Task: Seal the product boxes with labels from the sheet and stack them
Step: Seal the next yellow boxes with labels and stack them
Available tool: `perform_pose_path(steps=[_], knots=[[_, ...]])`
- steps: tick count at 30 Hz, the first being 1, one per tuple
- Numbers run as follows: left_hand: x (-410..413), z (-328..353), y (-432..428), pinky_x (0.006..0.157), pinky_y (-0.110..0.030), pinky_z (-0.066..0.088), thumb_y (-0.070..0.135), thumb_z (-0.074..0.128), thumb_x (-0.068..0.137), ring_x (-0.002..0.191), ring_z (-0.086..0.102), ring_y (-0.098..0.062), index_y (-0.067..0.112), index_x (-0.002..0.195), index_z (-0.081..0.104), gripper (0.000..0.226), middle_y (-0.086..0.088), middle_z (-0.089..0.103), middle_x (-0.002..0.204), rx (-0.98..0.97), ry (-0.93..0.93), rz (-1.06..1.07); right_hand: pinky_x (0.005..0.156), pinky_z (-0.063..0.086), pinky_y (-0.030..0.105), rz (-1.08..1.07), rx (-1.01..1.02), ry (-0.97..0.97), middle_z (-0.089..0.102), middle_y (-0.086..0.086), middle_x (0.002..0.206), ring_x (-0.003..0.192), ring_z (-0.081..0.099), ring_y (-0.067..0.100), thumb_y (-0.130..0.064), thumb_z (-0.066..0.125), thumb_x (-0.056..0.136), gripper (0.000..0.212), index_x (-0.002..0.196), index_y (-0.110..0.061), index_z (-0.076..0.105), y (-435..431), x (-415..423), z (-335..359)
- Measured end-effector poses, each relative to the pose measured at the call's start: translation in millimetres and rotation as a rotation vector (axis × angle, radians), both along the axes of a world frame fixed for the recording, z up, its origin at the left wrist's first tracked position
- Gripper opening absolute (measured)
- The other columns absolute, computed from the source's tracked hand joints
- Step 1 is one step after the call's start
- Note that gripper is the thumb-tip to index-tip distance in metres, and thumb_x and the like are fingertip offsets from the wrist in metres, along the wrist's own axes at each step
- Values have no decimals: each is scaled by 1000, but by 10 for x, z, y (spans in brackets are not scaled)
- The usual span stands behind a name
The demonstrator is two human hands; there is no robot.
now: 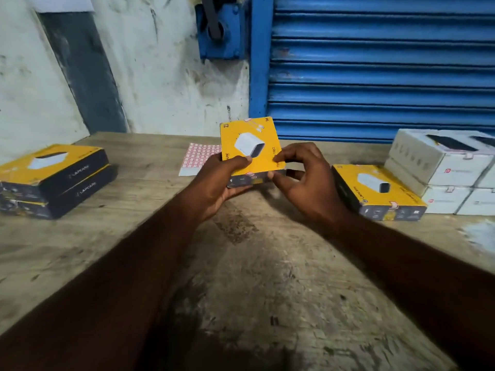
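Left hand (pixel 221 183) fingers grip the yellow box (pixel 250 140); right hand (pixel 308 180) fingers pinch its right edge

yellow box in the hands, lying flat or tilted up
Tilted up: left hand and right hand hold the yellow box with its far edge raised.

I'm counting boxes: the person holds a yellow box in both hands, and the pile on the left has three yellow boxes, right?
Not three: the head view shows two yellow boxes in the left pile. The left hand and right hand do hold a yellow box.
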State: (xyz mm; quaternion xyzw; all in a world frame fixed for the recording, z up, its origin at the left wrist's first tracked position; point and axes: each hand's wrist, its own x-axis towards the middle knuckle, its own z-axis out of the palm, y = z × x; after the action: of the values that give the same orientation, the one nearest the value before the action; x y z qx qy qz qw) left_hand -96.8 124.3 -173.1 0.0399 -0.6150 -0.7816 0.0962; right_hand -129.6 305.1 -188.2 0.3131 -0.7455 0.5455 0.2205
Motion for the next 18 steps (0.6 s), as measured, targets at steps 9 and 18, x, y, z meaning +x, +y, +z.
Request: perform_pose_path(steps=[9, 18], knots=[[97, 67, -37, 95, -51, 57, 27, 62, 99, 96, 74, -23, 19, 116, 69, 20, -3, 77, 107, -132, -11, -14, 84, 56, 35, -56, -166, -125, 67, 4, 98, 94, 65, 12, -24, 72, 93, 12, 84, -19, 65, 12, 95, 69], [203, 87, 70, 95, -47, 57, 27, 67, 97, 109, 71, -24, 18, 133, 61, 37, -2, 73, 122, -243, 137, 20, 74, 56, 24, -78, -175, -103, 65, 4, 100, 90, 64, 3, -22, 74, 92, 12, 86, -20, 64, 60, 175, 159]])
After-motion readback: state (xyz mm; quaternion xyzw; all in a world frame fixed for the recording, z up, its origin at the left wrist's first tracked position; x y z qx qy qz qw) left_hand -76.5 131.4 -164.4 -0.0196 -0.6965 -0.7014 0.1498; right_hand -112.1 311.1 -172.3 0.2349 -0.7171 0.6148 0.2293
